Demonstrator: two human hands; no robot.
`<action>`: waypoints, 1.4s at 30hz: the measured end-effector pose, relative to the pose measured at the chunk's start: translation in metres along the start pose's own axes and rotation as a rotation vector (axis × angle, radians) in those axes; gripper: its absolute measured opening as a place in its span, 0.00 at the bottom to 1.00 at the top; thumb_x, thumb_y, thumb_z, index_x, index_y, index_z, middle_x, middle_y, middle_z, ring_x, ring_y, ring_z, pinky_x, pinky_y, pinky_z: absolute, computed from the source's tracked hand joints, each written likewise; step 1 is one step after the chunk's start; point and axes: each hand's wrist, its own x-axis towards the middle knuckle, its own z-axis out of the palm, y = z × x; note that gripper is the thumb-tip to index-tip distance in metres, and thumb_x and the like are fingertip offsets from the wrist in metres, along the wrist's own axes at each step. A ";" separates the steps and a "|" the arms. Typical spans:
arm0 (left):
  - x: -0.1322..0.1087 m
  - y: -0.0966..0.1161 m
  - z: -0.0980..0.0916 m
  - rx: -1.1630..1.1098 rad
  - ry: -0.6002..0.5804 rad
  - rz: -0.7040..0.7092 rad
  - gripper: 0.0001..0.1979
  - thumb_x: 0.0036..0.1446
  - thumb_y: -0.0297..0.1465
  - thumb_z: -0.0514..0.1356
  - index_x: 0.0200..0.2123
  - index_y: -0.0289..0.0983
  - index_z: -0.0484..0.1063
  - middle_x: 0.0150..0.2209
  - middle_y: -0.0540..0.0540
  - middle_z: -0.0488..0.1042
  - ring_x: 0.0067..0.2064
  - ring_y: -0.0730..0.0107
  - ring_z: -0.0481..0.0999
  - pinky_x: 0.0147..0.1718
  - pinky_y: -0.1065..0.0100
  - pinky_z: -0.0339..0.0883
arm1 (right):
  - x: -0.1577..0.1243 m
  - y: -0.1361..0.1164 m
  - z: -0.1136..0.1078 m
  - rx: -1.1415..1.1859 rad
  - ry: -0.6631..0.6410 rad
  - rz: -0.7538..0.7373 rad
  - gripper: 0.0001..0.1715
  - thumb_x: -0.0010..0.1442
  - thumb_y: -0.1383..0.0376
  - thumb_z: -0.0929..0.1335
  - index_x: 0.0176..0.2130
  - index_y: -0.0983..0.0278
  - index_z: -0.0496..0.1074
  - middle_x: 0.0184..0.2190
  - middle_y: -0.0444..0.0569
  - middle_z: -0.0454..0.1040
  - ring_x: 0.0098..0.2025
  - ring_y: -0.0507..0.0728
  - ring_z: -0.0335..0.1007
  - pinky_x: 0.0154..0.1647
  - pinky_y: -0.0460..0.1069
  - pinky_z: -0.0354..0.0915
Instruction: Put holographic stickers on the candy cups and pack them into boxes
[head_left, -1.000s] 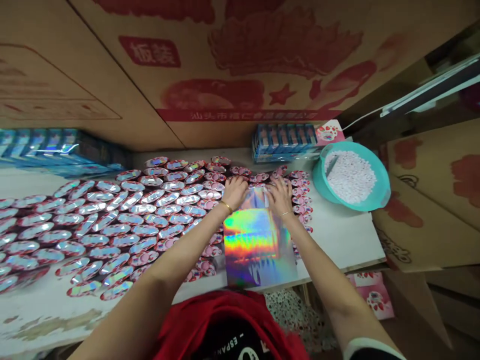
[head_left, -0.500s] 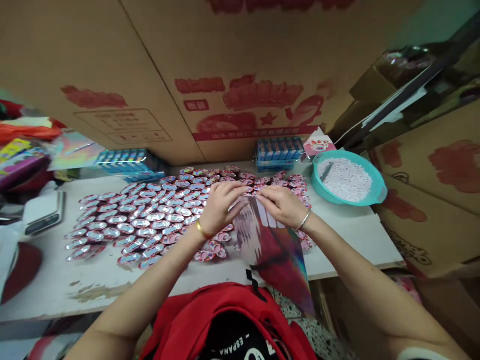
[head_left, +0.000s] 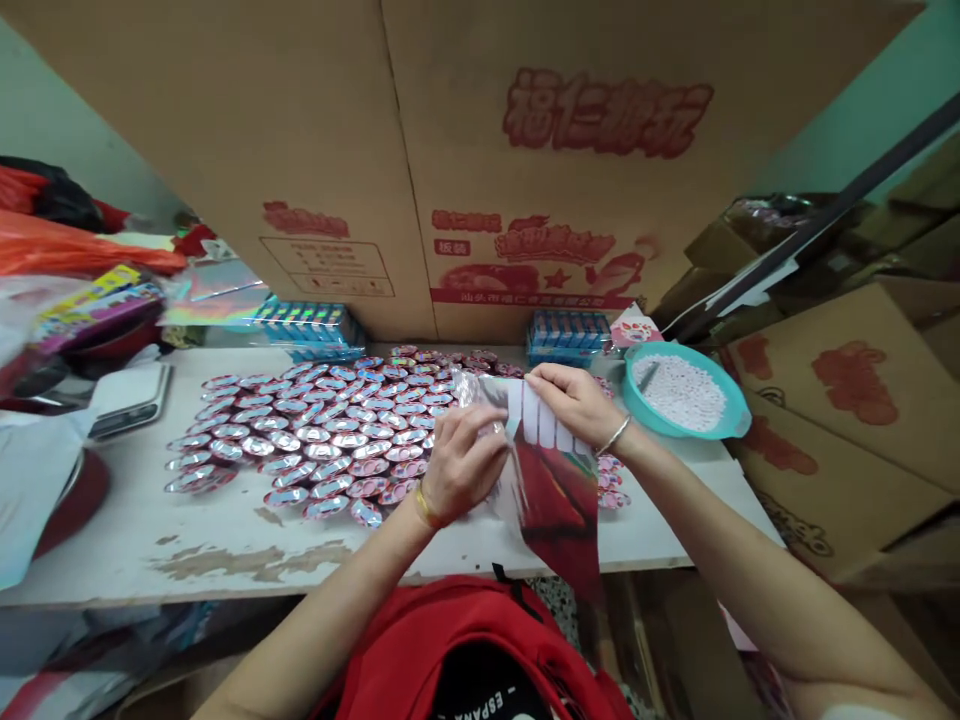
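Observation:
A shiny, mirror-like plastic sheet or bag hangs upright over the table's front edge, with a row of white rectangles near its top and red reflections below. My right hand is closed on its upper right edge, thumb and fingers pinching it. At the left side, my left hand has its fingers curled against crinkled clear plastic and the sheet's edge; what lies under the fingertips is partly hidden. Many small oval foil-topped packs stand close together on the table behind and left of my hands.
A turquoise bowl of small white pellets, with a scoop in it, stands right. Blue wrapped boxes and another blue stack stand against large cartons. A white scale is left; more cartons stand right.
My left hand has moved down from the top edge and curled at the sheet's left side. Clear crinkled plastic now shows at the upper left. The camera view has shifted.

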 end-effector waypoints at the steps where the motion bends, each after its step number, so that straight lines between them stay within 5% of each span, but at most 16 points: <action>1: -0.006 -0.001 -0.009 -0.075 -0.001 -0.003 0.06 0.56 0.26 0.60 0.38 0.39 0.67 0.44 0.43 0.75 0.47 0.64 0.72 0.47 0.59 0.64 | 0.003 -0.001 0.002 -0.008 0.020 0.007 0.20 0.63 0.54 0.60 0.26 0.63 0.66 0.23 0.43 0.63 0.29 0.52 0.58 0.31 0.47 0.55; 6: -0.005 -0.036 -0.035 -0.267 0.214 -0.167 0.20 0.59 0.28 0.58 0.54 0.42 0.62 0.46 0.43 0.73 0.48 0.64 0.72 0.46 0.60 0.67 | 0.018 -0.020 0.017 -0.025 0.035 0.045 0.20 0.63 0.54 0.60 0.26 0.63 0.66 0.24 0.44 0.63 0.29 0.52 0.58 0.31 0.47 0.56; 10: 0.021 -0.076 -0.033 -0.099 0.104 -0.088 0.33 0.60 0.28 0.58 0.66 0.40 0.49 0.50 0.40 0.75 0.49 0.63 0.74 0.47 0.60 0.66 | 0.031 -0.052 0.032 -0.004 -0.022 0.068 0.20 0.63 0.53 0.61 0.27 0.64 0.68 0.24 0.44 0.64 0.29 0.52 0.58 0.32 0.47 0.57; 15: 0.025 -0.094 -0.030 -0.033 0.142 -0.007 0.32 0.64 0.26 0.53 0.68 0.38 0.45 0.50 0.41 0.77 0.47 0.67 0.78 0.46 0.64 0.67 | 0.048 -0.076 0.043 0.119 -0.016 0.135 0.21 0.59 0.49 0.65 0.27 0.63 0.69 0.24 0.44 0.66 0.27 0.51 0.58 0.27 0.46 0.56; 22: 0.002 -0.102 -0.011 0.006 0.121 -0.075 0.30 0.65 0.27 0.49 0.68 0.37 0.45 0.57 0.39 0.72 0.54 0.67 0.75 0.51 0.65 0.70 | 0.062 -0.062 0.053 0.337 -0.062 0.331 0.21 0.50 0.47 0.72 0.26 0.62 0.69 0.20 0.42 0.64 0.20 0.49 0.55 0.19 0.45 0.52; 31: 0.012 -0.066 0.041 0.133 0.238 -0.135 0.33 0.64 0.26 0.54 0.68 0.40 0.42 0.54 0.40 0.74 0.50 0.67 0.77 0.54 0.59 0.69 | 0.056 -0.009 0.020 0.432 -0.181 0.333 0.22 0.49 0.47 0.71 0.26 0.62 0.69 0.20 0.41 0.66 0.20 0.49 0.57 0.19 0.45 0.53; 37: 0.030 -0.035 0.082 0.110 0.220 -0.243 0.32 0.64 0.27 0.52 0.68 0.39 0.43 0.40 0.46 0.76 0.43 0.68 0.75 0.52 0.58 0.67 | 0.051 0.029 -0.016 0.456 -0.220 0.294 0.21 0.51 0.47 0.70 0.27 0.62 0.68 0.19 0.41 0.64 0.20 0.49 0.56 0.20 0.46 0.52; 42: 0.026 0.002 0.086 -0.014 0.238 -0.414 0.31 0.64 0.27 0.52 0.67 0.43 0.45 0.37 0.47 0.72 0.38 0.71 0.72 0.44 0.65 0.70 | 0.058 0.095 -0.046 0.334 -0.145 0.158 0.23 0.53 0.46 0.68 0.25 0.62 0.68 0.20 0.41 0.61 0.22 0.49 0.53 0.22 0.46 0.50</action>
